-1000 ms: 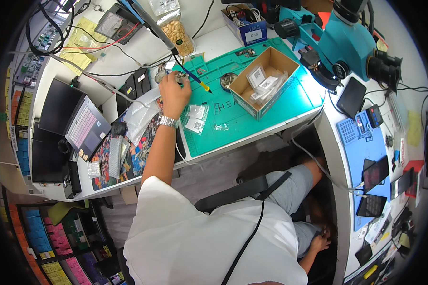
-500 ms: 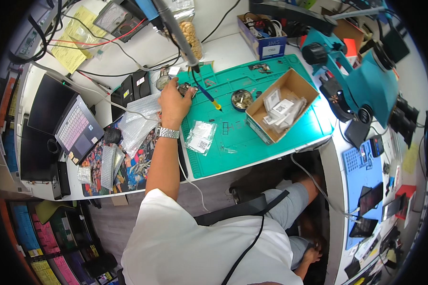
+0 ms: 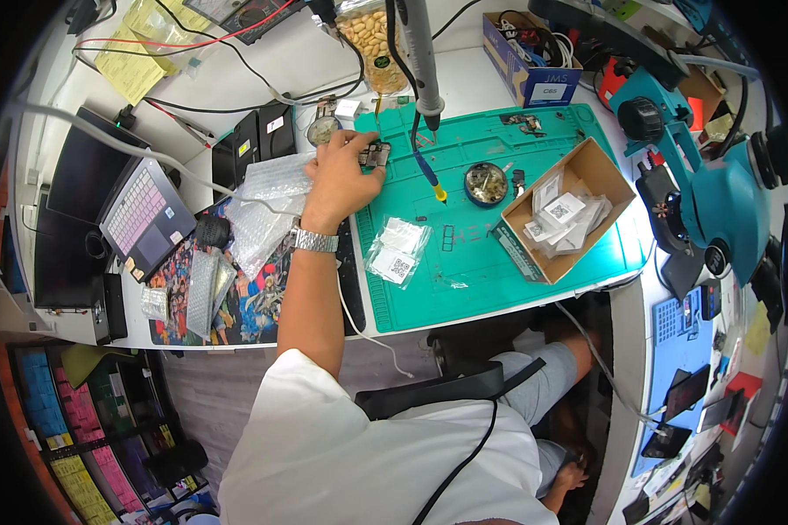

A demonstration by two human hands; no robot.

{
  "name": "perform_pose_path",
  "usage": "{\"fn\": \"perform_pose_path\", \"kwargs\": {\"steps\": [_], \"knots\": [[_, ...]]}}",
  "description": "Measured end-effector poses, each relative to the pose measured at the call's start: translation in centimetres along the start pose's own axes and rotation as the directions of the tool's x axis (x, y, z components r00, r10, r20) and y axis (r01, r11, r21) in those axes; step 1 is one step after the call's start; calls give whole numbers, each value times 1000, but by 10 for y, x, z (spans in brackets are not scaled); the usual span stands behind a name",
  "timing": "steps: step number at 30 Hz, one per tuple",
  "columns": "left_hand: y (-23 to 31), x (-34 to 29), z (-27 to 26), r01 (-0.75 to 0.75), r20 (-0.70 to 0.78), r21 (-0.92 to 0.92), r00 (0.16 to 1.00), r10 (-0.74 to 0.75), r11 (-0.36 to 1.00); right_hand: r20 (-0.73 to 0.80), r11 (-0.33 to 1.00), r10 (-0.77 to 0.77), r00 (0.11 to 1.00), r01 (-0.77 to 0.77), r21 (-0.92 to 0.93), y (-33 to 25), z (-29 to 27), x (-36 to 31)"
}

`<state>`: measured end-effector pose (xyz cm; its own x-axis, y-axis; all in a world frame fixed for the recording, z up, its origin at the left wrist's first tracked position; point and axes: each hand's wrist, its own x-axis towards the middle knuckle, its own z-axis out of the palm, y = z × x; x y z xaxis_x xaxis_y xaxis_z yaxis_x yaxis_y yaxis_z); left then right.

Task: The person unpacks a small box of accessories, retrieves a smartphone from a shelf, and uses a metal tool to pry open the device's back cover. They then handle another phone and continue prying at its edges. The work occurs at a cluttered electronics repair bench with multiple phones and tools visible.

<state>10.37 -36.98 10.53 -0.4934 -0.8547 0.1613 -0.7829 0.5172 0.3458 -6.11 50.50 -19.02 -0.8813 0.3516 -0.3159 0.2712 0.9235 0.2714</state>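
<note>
At the upper left of the green mat (image 3: pixel 499 293), my left hand (image 3: pixel 343 179), with a metal watch on its wrist, is closed around a small dark circuit board (image 3: pixel 375 156). The thumb and fingertips are at its edges. A blue-and-yellow pen-like tool tip (image 3: pixel 434 182) hangs over the mat to the right. A clear packet with white labels (image 3: pixel 397 251) lies below the hand. Down by my grey shorts at the lower right is my right hand (image 3: pixel 573 477), in shadow; its fingers do not show clearly.
Right on the mat stand an open cardboard box (image 3: pixel 525 256) of labelled packets and a round tin (image 3: pixel 486 185) of small parts. A teal microscope (image 3: pixel 744 206) rises beyond. Bubble wrap (image 3: pixel 267 197) and a laptop (image 3: pixel 144 219) are on the left. A white cable (image 3: pixel 184 166) crosses above.
My view has shifted, so the bench sits further right in the picture. My left hand is still at the mat's upper left with the circuit board. My right hand stays low.
</note>
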Motion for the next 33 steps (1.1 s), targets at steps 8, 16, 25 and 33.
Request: {"fn": "perform_pose_path", "kwargs": {"steps": [8,16,25,33], "knots": [[-24,14,0,283,-93,-132,951,-296,950,12,1000,24,1000,-24,17,12,12,12],[-29,1,-23,409,-20,239,909,-417,881,8,999,54,999,-53,-9,14,14,17],[-13,3,7,-63,-116,-55,992,56,996,14,999,42,999,-42,-4,18,13,20],[18,6,37,-271,-35,2,962,271,963,-11,993,81,997,-80,90,-18,-7,-13]]}}
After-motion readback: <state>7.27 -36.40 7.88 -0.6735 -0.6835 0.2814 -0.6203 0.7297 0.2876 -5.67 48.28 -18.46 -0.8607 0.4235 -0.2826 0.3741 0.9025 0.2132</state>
